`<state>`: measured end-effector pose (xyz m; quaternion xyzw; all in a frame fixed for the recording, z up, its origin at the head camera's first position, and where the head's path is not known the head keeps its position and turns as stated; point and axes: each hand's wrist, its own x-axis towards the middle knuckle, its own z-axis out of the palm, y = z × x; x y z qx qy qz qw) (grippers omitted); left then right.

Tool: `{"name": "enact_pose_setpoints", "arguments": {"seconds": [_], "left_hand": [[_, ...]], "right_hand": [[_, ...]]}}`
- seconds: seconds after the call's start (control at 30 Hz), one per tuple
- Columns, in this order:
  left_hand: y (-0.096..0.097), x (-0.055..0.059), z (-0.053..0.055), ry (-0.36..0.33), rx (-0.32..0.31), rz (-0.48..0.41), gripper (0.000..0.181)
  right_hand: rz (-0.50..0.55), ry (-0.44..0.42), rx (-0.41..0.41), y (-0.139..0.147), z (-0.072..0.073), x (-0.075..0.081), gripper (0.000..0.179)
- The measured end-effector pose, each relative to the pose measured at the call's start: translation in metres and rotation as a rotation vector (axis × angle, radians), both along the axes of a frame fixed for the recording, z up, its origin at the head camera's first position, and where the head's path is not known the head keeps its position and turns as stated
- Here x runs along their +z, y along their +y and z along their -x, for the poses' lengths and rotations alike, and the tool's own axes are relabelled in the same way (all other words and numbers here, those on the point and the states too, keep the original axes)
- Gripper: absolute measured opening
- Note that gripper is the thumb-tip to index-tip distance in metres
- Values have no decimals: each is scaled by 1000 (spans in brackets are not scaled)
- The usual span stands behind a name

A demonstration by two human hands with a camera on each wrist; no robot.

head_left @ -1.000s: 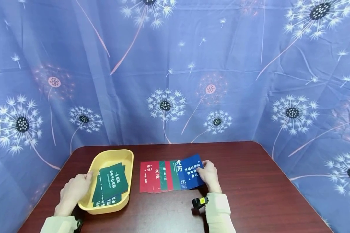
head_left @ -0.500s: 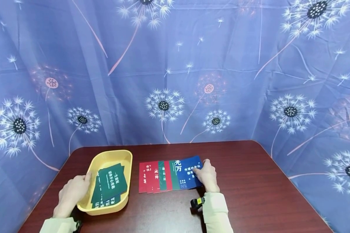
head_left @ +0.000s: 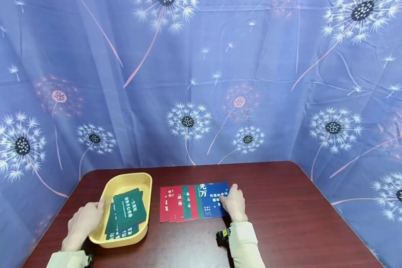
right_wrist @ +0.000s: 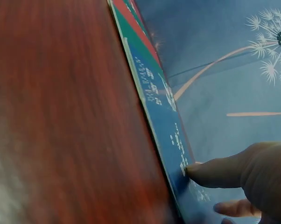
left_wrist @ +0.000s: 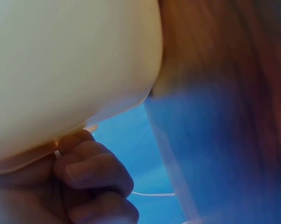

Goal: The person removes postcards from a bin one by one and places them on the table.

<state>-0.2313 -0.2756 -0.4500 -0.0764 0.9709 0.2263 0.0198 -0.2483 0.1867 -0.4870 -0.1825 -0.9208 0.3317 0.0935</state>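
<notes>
On the left, my left hand [head_left: 85,220] grips the near-left rim of a yellow plastic basin [head_left: 149,190]; in the left wrist view, curled fingers [left_wrist: 101,170] lie against its outer side. Green cards [head_left: 130,210] with white writing lie overlapped inside it. To the right, a row of overlapping red, green and blue cards lies on the table, starting with a red card [head_left: 165,214]. My right hand [head_left: 234,204] pinches the right edge of the rightmost blue card [head_left: 217,211]. Its thumb [right_wrist: 215,173] is on top of the card; the other fingers are partly hidden.
The dark wooden table [head_left: 298,219] runs right of the card row and in front of it. Behind it hangs a blue dandelion-patterned curtain [head_left: 274,93]. A small black device [head_left: 222,237] sits at the right wrist.
My right hand has moved slightly left with the rightmost blue card, which has turned from tilted to nearly square with the row. My left hand stays on the basin.
</notes>
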Motion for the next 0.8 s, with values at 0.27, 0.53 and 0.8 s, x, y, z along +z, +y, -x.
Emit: {"name": "enact_pose_setpoints", "arguments": {"seconds": [0.27, 0.53, 0.8], "left_hand": [[0, -1, -1, 5, -5, -2, 70], [-2, -2, 1, 15, -19, 0, 73], [-1, -3, 0, 16, -11, -4, 71]], "right_hand": [[-70, -14, -9, -4, 1, -3, 50], [-44, 10, 22, -2, 2, -1, 47], [32, 135, 34, -11, 1, 6, 52]]}}
